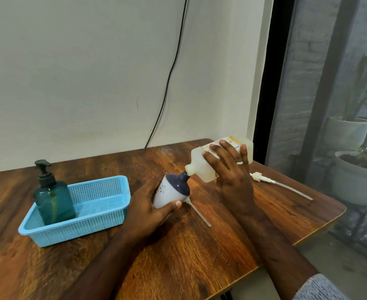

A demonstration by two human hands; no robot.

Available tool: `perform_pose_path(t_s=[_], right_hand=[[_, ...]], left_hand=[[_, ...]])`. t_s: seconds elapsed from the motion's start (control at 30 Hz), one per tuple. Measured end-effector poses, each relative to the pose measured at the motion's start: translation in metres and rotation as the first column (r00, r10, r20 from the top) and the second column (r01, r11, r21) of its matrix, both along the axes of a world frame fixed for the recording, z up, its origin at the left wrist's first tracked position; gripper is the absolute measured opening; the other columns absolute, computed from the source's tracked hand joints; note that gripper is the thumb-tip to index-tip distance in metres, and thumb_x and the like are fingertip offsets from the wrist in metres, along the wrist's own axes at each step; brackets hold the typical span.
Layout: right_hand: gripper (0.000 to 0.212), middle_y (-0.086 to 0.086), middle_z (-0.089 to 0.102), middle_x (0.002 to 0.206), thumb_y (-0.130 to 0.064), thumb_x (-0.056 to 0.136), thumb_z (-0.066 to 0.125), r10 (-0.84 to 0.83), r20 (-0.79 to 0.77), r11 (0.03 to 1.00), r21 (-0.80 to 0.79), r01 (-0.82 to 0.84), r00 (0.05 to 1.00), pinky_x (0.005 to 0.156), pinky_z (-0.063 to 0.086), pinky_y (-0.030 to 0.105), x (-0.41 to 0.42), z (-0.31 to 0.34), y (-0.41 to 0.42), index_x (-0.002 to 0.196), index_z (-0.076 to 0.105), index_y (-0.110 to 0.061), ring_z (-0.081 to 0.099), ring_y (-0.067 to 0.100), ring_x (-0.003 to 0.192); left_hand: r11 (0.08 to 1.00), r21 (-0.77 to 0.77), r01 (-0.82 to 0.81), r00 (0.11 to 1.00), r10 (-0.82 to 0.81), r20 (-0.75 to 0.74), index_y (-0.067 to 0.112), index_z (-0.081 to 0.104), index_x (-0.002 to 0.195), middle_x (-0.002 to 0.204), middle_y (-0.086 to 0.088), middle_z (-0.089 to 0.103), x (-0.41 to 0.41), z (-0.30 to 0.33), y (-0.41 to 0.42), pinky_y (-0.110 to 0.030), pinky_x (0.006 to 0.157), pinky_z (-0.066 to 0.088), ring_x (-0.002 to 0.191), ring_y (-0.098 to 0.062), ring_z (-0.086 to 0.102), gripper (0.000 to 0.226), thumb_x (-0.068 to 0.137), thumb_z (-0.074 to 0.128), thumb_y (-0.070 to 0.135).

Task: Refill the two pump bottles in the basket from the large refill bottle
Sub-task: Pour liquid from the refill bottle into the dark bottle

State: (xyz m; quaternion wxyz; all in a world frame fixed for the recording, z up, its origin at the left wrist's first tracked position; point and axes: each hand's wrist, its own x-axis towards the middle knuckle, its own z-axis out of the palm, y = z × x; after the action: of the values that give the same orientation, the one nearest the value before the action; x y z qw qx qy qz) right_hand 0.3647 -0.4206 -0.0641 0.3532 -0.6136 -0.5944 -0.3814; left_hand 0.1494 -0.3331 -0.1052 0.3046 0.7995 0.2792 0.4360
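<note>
My right hand (230, 169) grips the large pale refill bottle (202, 161), tipped on its side with its spout at the neck of a small white bottle with a dark blue top (174, 189). That small bottle is tilted toward the spout and held in my left hand (148, 204), above the table. A teal pump bottle (53, 195) with a black pump stands upright in the left end of the blue basket (104, 213). A white pump head with its tube (264, 180) lies on the table behind my right hand. Another tube (200, 213) lies under the small bottle.
The wooden table (178, 256) ends close on the right, beside a glass pane with potted plants (355, 176) behind it. A black cable (167, 83) hangs down the wall at the back.
</note>
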Motion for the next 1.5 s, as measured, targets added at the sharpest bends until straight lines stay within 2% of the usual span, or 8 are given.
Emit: perform_pose_path(t_s=[0.07, 0.2, 0.4, 0.87, 1.1, 1.3, 1.4, 1.5], right_hand=[[0.073, 0.015, 0.06, 0.137, -0.054, 0.102, 0.011, -0.005, 0.0, 1.0, -0.005, 0.005, 1.0, 0.121, 0.009, 0.052, 0.0004, 0.0005, 0.0002, 0.13, 0.064, -0.013, 0.047, 0.035, 0.134], [0.051, 0.014, 0.06, 0.137, -0.036, 0.096, 0.033, -0.022, 0.025, 1.0, 0.012, 0.022, 0.999, 0.123, 0.006, 0.048, 0.0007, 0.0011, 0.0017, 0.13, 0.064, -0.013, 0.046, 0.034, 0.136], [0.047, 0.012, 0.06, 0.137, -0.021, 0.092, 0.038, -0.017, 0.054, 0.999, 0.038, 0.015, 0.998, 0.123, 0.009, 0.051, 0.0031, 0.0015, 0.0019, 0.13, 0.064, -0.013, 0.045, 0.033, 0.137], [0.047, 0.013, 0.06, 0.136, -0.022, 0.091, 0.038, -0.032, 0.098, 0.999, 0.041, 0.028, 0.995, 0.123, 0.006, 0.048, 0.0038, 0.0023, 0.0019, 0.13, 0.064, -0.013, 0.047, 0.033, 0.135], [0.047, 0.014, 0.061, 0.135, -0.025, 0.092, 0.038, -0.027, 0.112, 0.999, 0.045, 0.022, 0.993, 0.123, 0.006, 0.048, 0.0018, 0.0048, 0.0024, 0.129, 0.065, -0.013, 0.05, 0.035, 0.133], [0.045, 0.014, 0.061, 0.134, -0.025, 0.092, 0.04, -0.03, 0.135, 0.998, 0.052, 0.023, 0.99, 0.123, 0.008, 0.049, 0.0026, 0.0045, 0.0054, 0.129, 0.064, -0.013, 0.047, 0.034, 0.133], [0.047, 0.015, 0.062, 0.133, -0.029, 0.093, 0.038, -0.025, 0.129, 0.999, 0.05, 0.019, 0.991, 0.122, 0.008, 0.049, -0.0008, 0.0069, 0.0038, 0.127, 0.066, -0.012, 0.052, 0.036, 0.131], [0.048, 0.015, 0.063, 0.133, -0.029, 0.093, 0.038, -0.014, 0.126, 0.999, 0.053, 0.008, 0.992, 0.122, 0.007, 0.048, -0.0041, 0.01, 0.0023, 0.126, 0.067, -0.011, 0.053, 0.037, 0.13]], left_hand=[[1.0, -0.008, -0.005, 1.0, 0.005, -0.004, 0.043, 0.051, 0.129, 0.116, 0.025, 0.059, 0.0006, 0.0004, -0.0002, -0.023, 0.08, 0.05, 0.103, 0.013, 0.053, 0.065, 0.073, 0.083, 0.046], [1.0, -0.022, -0.006, 1.0, 0.006, -0.011, 0.044, 0.049, 0.13, 0.117, 0.026, 0.058, 0.0005, 0.0001, 0.0008, -0.023, 0.08, 0.05, 0.103, 0.014, 0.053, 0.067, 0.072, 0.083, 0.046], [1.0, -0.012, -0.007, 1.0, 0.007, -0.015, 0.038, 0.051, 0.134, 0.117, 0.024, 0.059, 0.0002, -0.0012, 0.0022, -0.022, 0.078, 0.049, 0.103, 0.012, 0.054, 0.069, 0.073, 0.083, 0.047], [1.0, -0.015, 0.004, 1.0, -0.004, -0.02, 0.038, 0.049, 0.137, 0.121, 0.022, 0.06, -0.0009, -0.0033, 0.0047, -0.026, 0.082, 0.052, 0.106, 0.006, 0.056, 0.074, 0.072, 0.082, 0.051], [0.999, -0.034, 0.004, 1.0, -0.004, -0.001, 0.037, 0.051, 0.134, 0.118, 0.024, 0.059, -0.0008, -0.0024, 0.0015, -0.021, 0.078, 0.049, 0.104, 0.011, 0.055, 0.069, 0.073, 0.083, 0.044], [0.999, -0.048, 0.008, 1.0, -0.008, -0.002, 0.039, 0.05, 0.135, 0.12, 0.023, 0.06, -0.002, -0.0038, 0.0033, -0.025, 0.082, 0.052, 0.106, 0.006, 0.057, 0.071, 0.073, 0.083, 0.048], [0.999, -0.041, 0.008, 1.0, -0.008, -0.006, 0.038, 0.05, 0.137, 0.123, 0.021, 0.06, -0.0027, -0.0049, 0.0046, -0.026, 0.083, 0.052, 0.11, -0.001, 0.058, 0.077, 0.069, 0.079, 0.057], [0.999, -0.047, 0.002, 1.0, -0.003, -0.014, 0.039, 0.048, 0.138, 0.125, 0.021, 0.059, -0.0024, -0.005, 0.0045, -0.027, 0.086, 0.053, 0.111, 0.0, 0.057, 0.079, 0.068, 0.079, 0.059]])
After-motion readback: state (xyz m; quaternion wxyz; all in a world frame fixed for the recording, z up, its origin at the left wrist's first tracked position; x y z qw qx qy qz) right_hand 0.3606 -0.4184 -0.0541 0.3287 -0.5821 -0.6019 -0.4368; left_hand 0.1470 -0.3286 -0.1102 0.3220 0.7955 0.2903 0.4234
